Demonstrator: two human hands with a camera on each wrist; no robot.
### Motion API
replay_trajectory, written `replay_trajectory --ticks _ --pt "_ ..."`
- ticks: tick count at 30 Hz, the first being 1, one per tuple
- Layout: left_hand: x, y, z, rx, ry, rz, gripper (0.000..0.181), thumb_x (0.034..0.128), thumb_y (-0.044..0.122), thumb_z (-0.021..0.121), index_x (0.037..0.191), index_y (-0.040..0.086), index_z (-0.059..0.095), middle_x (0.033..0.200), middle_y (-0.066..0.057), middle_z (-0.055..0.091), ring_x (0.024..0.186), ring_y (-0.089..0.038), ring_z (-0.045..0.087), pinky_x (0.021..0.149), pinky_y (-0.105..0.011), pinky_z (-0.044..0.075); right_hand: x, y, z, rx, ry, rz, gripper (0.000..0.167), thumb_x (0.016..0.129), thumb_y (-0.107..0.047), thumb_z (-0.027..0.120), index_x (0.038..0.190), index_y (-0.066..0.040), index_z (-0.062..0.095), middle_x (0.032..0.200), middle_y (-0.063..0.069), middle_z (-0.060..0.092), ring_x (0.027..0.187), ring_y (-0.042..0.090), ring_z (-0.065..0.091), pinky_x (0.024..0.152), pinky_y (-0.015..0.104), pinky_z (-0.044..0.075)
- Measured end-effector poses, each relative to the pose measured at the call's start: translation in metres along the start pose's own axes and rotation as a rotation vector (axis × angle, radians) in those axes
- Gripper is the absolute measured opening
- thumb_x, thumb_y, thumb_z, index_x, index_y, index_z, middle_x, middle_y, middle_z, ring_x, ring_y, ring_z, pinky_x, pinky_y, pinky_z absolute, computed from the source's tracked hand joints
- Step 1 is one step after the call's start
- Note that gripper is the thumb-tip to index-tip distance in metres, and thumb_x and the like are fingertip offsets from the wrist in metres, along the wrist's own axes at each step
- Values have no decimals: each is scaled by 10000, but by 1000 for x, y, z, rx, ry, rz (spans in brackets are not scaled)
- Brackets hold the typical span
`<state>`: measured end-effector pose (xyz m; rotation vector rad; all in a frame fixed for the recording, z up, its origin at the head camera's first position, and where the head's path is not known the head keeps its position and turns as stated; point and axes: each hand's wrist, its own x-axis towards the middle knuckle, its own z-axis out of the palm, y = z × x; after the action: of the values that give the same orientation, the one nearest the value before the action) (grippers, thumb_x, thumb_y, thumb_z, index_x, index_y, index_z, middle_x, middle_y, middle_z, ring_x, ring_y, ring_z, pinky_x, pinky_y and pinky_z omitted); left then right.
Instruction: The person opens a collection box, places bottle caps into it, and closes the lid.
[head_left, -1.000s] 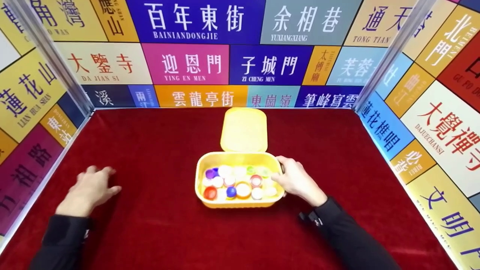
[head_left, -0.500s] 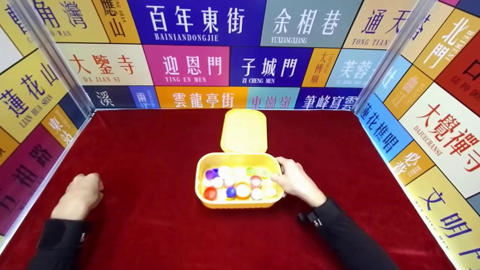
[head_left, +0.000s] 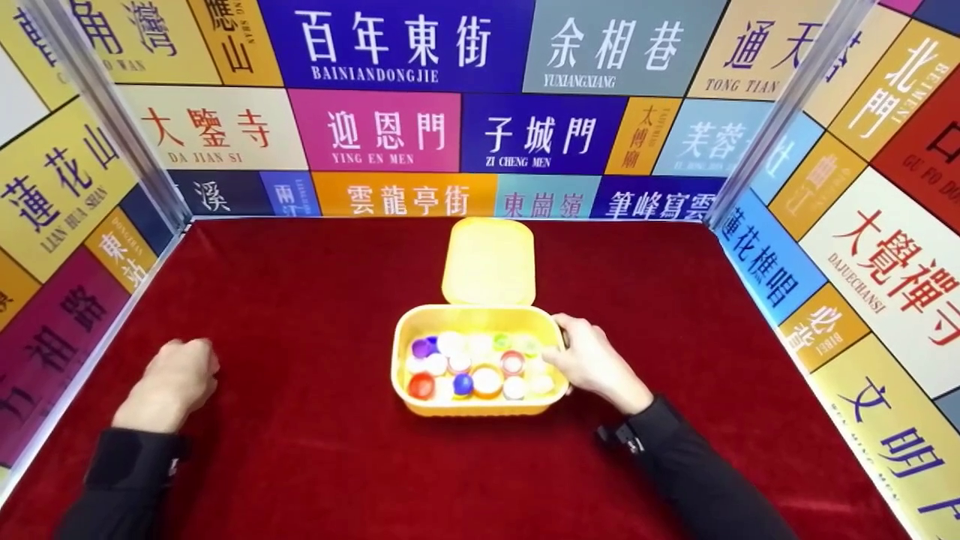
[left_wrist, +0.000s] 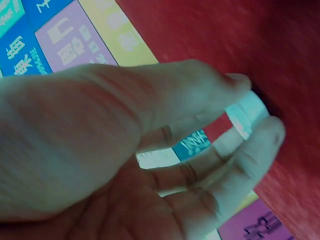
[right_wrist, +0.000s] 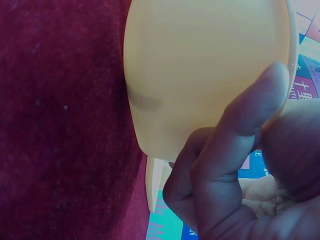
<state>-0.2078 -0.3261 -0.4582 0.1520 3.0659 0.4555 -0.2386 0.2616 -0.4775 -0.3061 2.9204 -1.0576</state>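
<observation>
My left hand (head_left: pixel 169 382) is over the red cloth on the left side, knuckles up in the head view. The left wrist view shows a small white bottle cap (left_wrist: pixel 248 114) pinched between its thumb and fingertips; in the head view the hand hides it. A yellow plastic box (head_left: pixel 480 410) sits mid-table with several coloured bottle caps (head_left: pixel 462 384) inside, among them white, red, blue, purple and green ones. At its right end my right hand (head_left: pixel 598 361) grips the rim, thumb and fingers on either side of the wall (right_wrist: pixel 200 65).
Behind the box its yellow lid (head_left: pixel 490 262) lies turned back, touching the far edge. Red cloth (head_left: pixel 322 465) covers the table. Panels (head_left: pixel 375 127) printed with place names wall in the back, left and right, with metal posts (head_left: pixel 131 127) at the corners.
The left hand's fingers, spread a second ago, have drawn together, and lately it has shifted slightly right. Box and right hand have stayed put.
</observation>
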Motion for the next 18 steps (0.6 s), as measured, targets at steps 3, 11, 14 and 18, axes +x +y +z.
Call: replay_trajectory --ticks 3,11,14,18 --pt "7 20 6 -41 128 89 106 883 -83 700 832 -4 649 835 -246 647 847 -481 643 737 -630 574 0 0 0 -5 3 1 446 973 -73 784 1418 -50 766 1179 151 844 1035 300 799 902 417 659" --pt "32 109 14 -148 335 392 124 915 -84 753 1008 -3 758 966 -212 677 875 -408 694 781 -584 639 1 1 1 -4 -8 -2 469 979 -83 790 1444 -40 756 1202 156 847 1051 290 797 917 420 656" --pt "40 146 18 -160 385 530 162 905 -104 791 1028 -3 763 961 -191 663 861 -372 691 784 -521 650 1 0 1 2 -12 3 465 981 -79 788 1444 -39 756 1194 158 847 1039 291 804 897 416 665" --pt "48 193 24 -163 353 641 153 928 -97 818 1041 -8 765 958 -182 651 865 -358 683 792 -490 659 1 0 1 16 -15 7 463 984 -72 778 1446 -40 754 1182 162 846 1006 287 811 837 385 676"
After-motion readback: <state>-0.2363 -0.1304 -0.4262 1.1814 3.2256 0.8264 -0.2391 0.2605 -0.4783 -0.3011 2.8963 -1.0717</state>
